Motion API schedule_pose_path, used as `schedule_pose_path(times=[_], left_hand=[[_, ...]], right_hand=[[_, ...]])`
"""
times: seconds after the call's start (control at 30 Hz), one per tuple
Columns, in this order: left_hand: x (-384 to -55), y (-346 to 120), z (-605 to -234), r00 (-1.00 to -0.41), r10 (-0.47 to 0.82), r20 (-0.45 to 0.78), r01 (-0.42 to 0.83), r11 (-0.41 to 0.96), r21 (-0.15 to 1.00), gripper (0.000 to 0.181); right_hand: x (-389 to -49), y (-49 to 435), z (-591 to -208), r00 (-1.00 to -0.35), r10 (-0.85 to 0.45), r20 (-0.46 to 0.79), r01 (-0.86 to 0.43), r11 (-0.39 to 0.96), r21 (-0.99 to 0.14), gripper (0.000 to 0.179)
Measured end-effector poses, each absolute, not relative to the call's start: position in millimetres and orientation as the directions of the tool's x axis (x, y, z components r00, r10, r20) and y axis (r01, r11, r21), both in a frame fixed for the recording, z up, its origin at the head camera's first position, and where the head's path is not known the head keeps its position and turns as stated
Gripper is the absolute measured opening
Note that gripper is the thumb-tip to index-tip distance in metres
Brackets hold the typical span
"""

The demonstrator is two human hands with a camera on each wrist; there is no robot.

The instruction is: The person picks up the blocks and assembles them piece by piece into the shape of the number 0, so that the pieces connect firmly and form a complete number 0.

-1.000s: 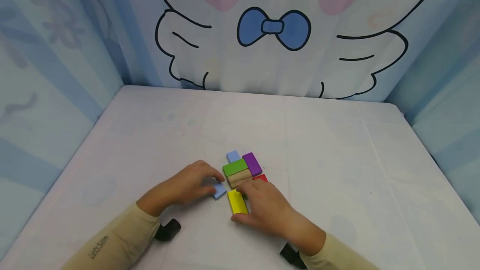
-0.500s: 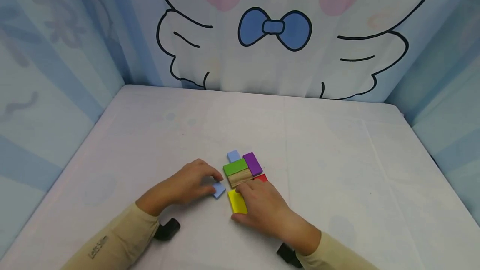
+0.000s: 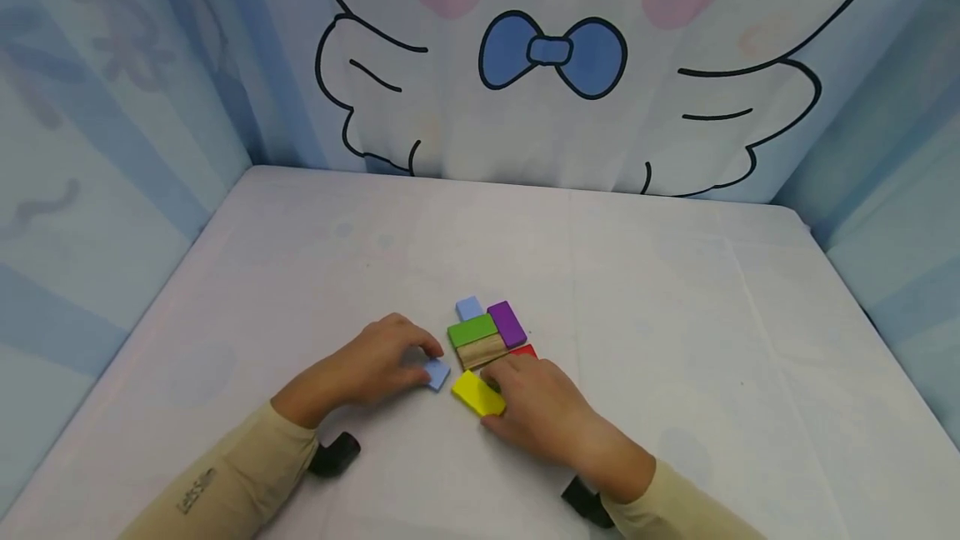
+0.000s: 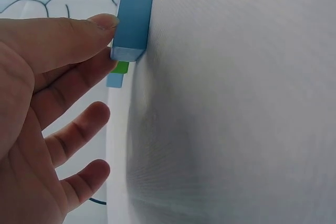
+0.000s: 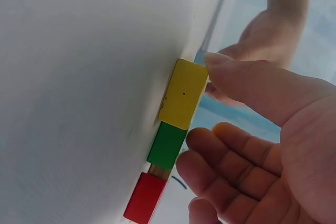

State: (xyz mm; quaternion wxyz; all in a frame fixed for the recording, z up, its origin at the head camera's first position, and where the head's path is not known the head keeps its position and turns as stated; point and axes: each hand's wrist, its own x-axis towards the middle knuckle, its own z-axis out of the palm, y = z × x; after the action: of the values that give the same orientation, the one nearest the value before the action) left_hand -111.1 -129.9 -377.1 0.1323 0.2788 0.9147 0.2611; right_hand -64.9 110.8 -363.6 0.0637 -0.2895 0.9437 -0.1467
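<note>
My left hand pinches a small light blue block between thumb and index finger; in the left wrist view the other fingers spread loosely below the block. To its right, my right hand holds a yellow block, thumb at one end and fingertips at the other. Just beyond lie a green block and a bare wooden one, side by side. A red block is partly covered by the right hand. In the right wrist view, a green block shows between yellow and red.
A purple block and another light blue block stand at the far side of the cluster. The white-covered table ends at a printed curtain behind, with blue curtains on both sides. A black wrist camera hangs under the left sleeve.
The yellow block has turned, its near end swinging right, with my right thumb moving along. The left hand and its blue block have barely shifted.
</note>
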Motion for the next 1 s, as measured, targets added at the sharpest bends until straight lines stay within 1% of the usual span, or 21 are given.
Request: schedule_pose_path(times=[0.27, 0.43, 0.77, 1.0], left_hand=[[-111.7, -130.9, -379.0, -0.814, 0.569, -0.118, 0.422, 0.719, 0.553, 0.023], [-111.9, -128.5, -378.8, -0.829, 0.540, -0.143, 0.383, 0.736, 0.558, 0.024], [-114.0, -132.1, -379.7, -0.816, 0.569, -0.103, 0.426, 0.713, 0.557, 0.025], [-114.3, -133.1, -380.9, -0.809, 0.573, -0.130, 0.408, 0.707, 0.577, 0.026]], right_hand=[[-67.7, 114.1, -364.6, -0.829, -0.551, -0.101, -0.488, 0.799, -0.351, 0.036], [-69.7, 113.4, -364.4, -0.821, -0.557, -0.125, -0.483, 0.795, -0.366, 0.034], [-77.0, 113.7, -365.2, -0.810, -0.574, -0.120, -0.492, 0.777, -0.393, 0.030], [-79.8, 113.8, -367.1, -0.809, -0.573, -0.129, -0.482, 0.773, -0.412, 0.033]])
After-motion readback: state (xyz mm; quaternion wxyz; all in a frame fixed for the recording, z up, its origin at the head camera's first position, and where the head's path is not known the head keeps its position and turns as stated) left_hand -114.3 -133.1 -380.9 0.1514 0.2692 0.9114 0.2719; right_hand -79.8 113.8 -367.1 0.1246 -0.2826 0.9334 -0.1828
